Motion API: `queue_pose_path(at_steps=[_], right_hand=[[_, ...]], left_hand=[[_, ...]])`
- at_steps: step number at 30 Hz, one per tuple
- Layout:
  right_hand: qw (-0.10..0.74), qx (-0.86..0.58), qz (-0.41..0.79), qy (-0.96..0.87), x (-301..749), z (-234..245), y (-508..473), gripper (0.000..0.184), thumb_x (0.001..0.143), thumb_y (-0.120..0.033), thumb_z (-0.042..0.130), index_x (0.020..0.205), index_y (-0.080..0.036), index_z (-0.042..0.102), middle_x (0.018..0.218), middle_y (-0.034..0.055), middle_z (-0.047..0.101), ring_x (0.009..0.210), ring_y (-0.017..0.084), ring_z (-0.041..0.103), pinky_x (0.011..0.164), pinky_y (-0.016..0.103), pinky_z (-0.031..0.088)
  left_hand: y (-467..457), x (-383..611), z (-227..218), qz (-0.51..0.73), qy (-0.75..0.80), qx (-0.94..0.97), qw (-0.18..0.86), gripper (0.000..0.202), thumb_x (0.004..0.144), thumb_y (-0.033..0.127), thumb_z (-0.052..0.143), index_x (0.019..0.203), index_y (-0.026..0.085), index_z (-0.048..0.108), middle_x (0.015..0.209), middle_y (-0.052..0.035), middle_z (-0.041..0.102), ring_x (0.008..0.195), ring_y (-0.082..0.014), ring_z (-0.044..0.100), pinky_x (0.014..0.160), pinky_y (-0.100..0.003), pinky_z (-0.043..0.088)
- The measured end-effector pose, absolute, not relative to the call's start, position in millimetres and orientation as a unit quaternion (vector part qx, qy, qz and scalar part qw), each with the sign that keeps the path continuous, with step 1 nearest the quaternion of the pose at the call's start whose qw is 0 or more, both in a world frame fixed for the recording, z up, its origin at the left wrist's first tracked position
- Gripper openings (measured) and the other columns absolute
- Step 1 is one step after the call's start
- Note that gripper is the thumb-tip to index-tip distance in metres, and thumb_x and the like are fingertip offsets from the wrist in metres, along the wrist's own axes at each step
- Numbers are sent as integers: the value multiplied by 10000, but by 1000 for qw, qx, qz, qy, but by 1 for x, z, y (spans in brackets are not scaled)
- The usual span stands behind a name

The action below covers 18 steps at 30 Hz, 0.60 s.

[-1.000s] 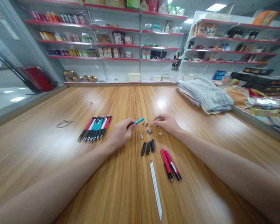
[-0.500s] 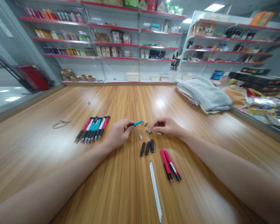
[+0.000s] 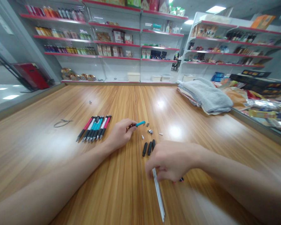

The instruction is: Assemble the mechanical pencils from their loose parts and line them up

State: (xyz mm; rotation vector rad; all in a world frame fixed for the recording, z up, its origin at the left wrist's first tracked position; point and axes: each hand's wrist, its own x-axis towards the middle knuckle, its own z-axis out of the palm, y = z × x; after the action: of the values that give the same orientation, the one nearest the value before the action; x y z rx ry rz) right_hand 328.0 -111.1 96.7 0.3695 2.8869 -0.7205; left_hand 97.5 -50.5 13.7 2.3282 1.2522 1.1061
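My left hand (image 3: 121, 132) is closed around a bright blue pen barrel (image 3: 140, 123), which points right. My right hand (image 3: 170, 159), blurred by motion, hovers over the upper end of several thin white pen refills (image 3: 159, 200). Its thumb and fingertips look apart, one on each side of the refills. Just left of this hand lie 3 black pen grips (image 3: 144, 149). Under it the pink pen barrels are mostly hidden, only a black end (image 3: 181, 179) showing. Small metal tips (image 3: 150, 132), springs (image 3: 147, 124) and white plastic bits (image 3: 160, 134) lie between the hands.
Several assembled pens (image 3: 93, 128) in pink, white and blue lie in a row on the left. A thin grey loop (image 3: 62, 123) is beyond them. Folded cloths (image 3: 204, 95) and packaged goods (image 3: 264, 103) sit at the right. Stocked shelves (image 3: 117, 45) stand behind the table.
My right hand has moved from beside the small metal parts down toward me, over the white refills, covering the pink barrels. My left hand stays nearly in place with the blue barrel.
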Motion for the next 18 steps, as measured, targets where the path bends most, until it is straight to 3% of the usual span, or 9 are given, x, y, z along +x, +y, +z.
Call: queue_pose_path(at_steps=[6, 18], right_hand=[[101, 104, -201, 969, 322, 85, -112, 100, 842, -235, 608, 912, -225, 679, 816, -12, 693, 736, 114, 591, 600, 221, 322], [90, 84, -142, 982, 320, 84, -119, 47, 810, -197, 591, 818, -202, 637, 773, -10, 659, 656, 115, 517, 559, 258, 257]], left_hand=[[-51, 98, 14, 382, 434, 804, 138, 165, 893, 230, 528, 977, 175, 658, 883, -55, 654, 816, -174, 591, 713, -292, 445], [-51, 97, 13, 382, 433, 805, 138, 175, 903, 250, 522, 983, 175, 659, 866, -50, 655, 782, -169, 584, 696, -286, 442]])
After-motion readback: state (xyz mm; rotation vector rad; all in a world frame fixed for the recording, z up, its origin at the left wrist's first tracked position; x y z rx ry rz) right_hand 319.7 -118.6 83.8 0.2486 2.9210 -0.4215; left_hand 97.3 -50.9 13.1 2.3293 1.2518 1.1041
